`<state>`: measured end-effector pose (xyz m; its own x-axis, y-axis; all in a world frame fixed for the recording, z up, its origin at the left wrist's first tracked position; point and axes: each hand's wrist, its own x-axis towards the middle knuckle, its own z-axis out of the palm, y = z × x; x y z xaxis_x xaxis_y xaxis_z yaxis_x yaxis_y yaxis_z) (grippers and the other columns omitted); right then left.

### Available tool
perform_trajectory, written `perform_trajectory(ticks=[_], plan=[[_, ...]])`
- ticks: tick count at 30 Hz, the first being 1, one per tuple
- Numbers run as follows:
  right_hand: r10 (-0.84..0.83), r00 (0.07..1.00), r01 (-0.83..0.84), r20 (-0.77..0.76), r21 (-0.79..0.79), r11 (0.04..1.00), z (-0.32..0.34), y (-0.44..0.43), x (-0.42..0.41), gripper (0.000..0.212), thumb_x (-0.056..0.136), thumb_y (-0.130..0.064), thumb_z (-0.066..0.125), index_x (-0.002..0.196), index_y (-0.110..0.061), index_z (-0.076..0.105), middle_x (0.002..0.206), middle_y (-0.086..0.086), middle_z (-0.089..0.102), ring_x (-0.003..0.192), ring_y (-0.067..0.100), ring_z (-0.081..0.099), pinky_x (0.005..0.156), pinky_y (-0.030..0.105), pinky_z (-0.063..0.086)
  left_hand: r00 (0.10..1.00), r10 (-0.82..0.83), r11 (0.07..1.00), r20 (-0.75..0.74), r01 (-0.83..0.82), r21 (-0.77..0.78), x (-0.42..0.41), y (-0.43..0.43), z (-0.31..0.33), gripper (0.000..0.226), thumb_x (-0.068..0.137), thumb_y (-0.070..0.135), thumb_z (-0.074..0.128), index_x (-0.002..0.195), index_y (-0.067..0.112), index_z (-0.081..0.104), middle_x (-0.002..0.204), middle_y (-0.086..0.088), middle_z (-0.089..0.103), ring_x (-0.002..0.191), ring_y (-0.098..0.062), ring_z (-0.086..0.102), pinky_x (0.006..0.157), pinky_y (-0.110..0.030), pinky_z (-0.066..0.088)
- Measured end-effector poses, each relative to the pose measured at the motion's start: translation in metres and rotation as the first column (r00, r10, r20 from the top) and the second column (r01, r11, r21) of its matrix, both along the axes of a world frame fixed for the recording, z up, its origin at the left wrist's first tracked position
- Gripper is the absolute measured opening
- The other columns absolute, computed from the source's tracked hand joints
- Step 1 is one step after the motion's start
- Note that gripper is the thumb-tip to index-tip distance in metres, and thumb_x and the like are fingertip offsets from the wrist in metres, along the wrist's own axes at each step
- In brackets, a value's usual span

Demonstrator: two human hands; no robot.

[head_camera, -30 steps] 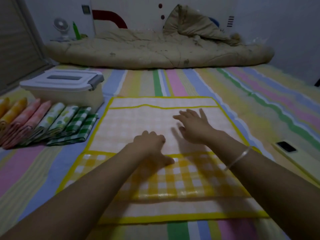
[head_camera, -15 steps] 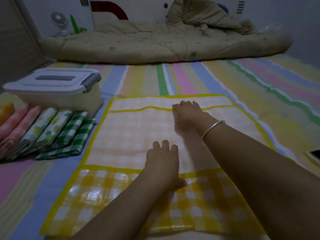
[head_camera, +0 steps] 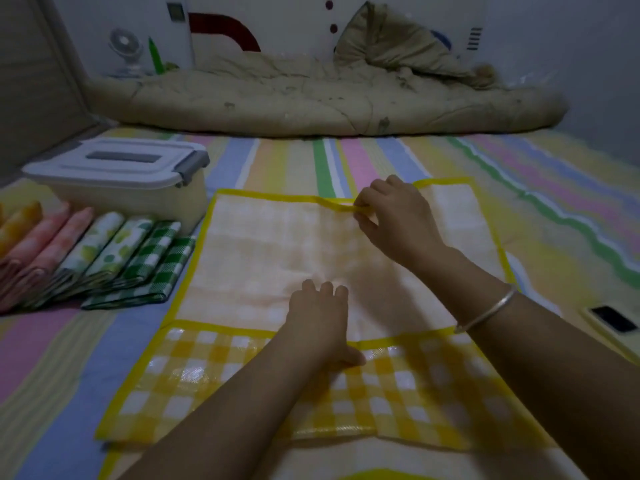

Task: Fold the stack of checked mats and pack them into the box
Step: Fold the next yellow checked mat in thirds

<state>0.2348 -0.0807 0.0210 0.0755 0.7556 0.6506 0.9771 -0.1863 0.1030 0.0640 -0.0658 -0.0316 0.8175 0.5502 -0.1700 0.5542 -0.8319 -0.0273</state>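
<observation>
On the yellow checked mat, L hand presses flat; R hand pinches its far edge.

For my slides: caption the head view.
Right hand pinches the yellow checked mat at its far edge, left hand presses its middle; folded mats and box alongside.

The left hand is pressed flat, palm down; the right hand is extended farther forward, with the mat pinched at its edge.

No legible text, label, brand or number on the box, the yellow checked mat or elsewhere.
</observation>
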Motion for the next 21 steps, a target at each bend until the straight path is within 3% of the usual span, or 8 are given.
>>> perform_trajectory(ticks=[4,6,9,13,15,18,19,21], plan=[[-0.014,0.998,0.009,0.055,0.077,0.997,0.001,-0.020,-0.008,0.008,0.078,-0.016,0.071,0.083,-0.013,0.064,0.077,0.005,0.059,0.077,0.031,0.054,0.063,0.036,0.039,0.992,0.007,0.999,0.122,-0.003,-0.038,-0.014,0.007,-0.001,0.092,0.067,0.078,0.064,0.133,0.019,0.041,0.141,-0.004,0.036,0.128,-0.028,0.035,0.097,-0.043,0.036],[-0.024,0.998,0.019,0.053,0.089,0.996,0.002,-0.025,-0.009,0.009,0.078,-0.016,0.071,0.084,-0.014,0.064,0.077,0.004,0.059,0.078,0.031,0.054,0.063,0.037,0.039,0.983,-0.003,1.000,0.184,-0.001,0.019,-0.023,0.013,-0.006,0.098,0.060,0.087,0.057,0.132,0.021,0.043,0.144,-0.003,0.033,0.135,-0.028,0.027,0.110,-0.047,0.026],[-0.005,0.997,0.000,0.076,0.058,0.998,0.003,-0.029,-0.014,0.011,0.077,-0.016,0.073,0.084,-0.014,0.065,0.078,0.004,0.060,0.078,0.031,0.055,0.064,0.036,0.038,0.985,0.039,0.999,0.168,-0.039,0.000,-0.031,0.019,-0.016,0.110,0.054,0.095,0.050,0.138,0.025,0.035,0.147,-0.003,0.028,0.140,-0.030,0.018,0.116,-0.054,0.012],[0.014,0.993,-0.018,0.120,0.032,0.999,0.001,-0.031,-0.019,0.011,0.075,-0.014,0.073,0.083,-0.014,0.065,0.078,0.005,0.059,0.076,0.032,0.054,0.064,0.037,0.039,0.982,0.174,0.972,0.070,-0.160,-0.170,-0.029,0.023,-0.023,0.127,0.048,0.098,0.050,0.151,0.038,0.006,0.161,-0.003,-0.015,0.143,-0.043,-0.025,0.112,-0.065,-0.009],[0.017,0.992,-0.021,0.129,0.029,0.999,-0.001,-0.033,-0.019,0.012,0.075,-0.014,0.074,0.083,-0.014,0.065,0.078,0.005,0.059,0.075,0.032,0.054,0.064,0.038,0.040,0.978,0.204,0.958,0.046,-0.190,-0.217,-0.029,0.024,-0.024,0.130,0.044,0.100,0.049,0.150,0.043,0.002,0.160,-0.006,-0.025,0.140,-0.044,-0.032,0.110,-0.067,-0.014],[0.031,0.990,-0.036,0.138,0.028,0.999,-0.002,-0.037,-0.020,0.011,0.075,-0.012,0.073,0.084,-0.014,0.066,0.079,0.005,0.060,0.075,0.031,0.055,0.064,0.037,0.041,0.966,0.235,0.940,0.103,-0.199,-0.279,-0.032,0.025,-0.022,0.121,0.048,0.100,0.045,0.150,0.043,0.012,0.162,-0.004,-0.015,0.144,-0.037,-0.026,0.112,-0.064,-0.014],[0.035,0.990,-0.039,0.135,0.030,0.999,-0.002,-0.038,-0.020,0.012,0.075,-0.011,0.073,0.085,-0.014,0.067,0.079,0.005,0.060,0.076,0.031,0.055,0.065,0.037,0.041,0.950,0.252,0.943,0.183,-0.199,-0.265,-0.031,0.025,-0.021,0.111,0.056,0.097,0.041,0.149,0.039,0.021,0.163,-0.003,-0.003,0.147,-0.034,-0.017,0.114,-0.061,-0.010],[0.038,0.992,-0.043,0.116,0.035,0.998,0.000,-0.039,-0.022,0.016,0.074,-0.008,0.071,0.088,-0.014,0.068,0.080,0.005,0.061,0.077,0.031,0.056,0.065,0.036,0.040,0.848,0.194,0.980,0.493,-0.152,-0.125,-0.027,0.021,-0.018,0.079,0.077,0.079,0.035,0.134,0.027,0.049,0.151,-0.004,0.036,0.145,-0.031,0.021,0.115,-0.052,0.014]])
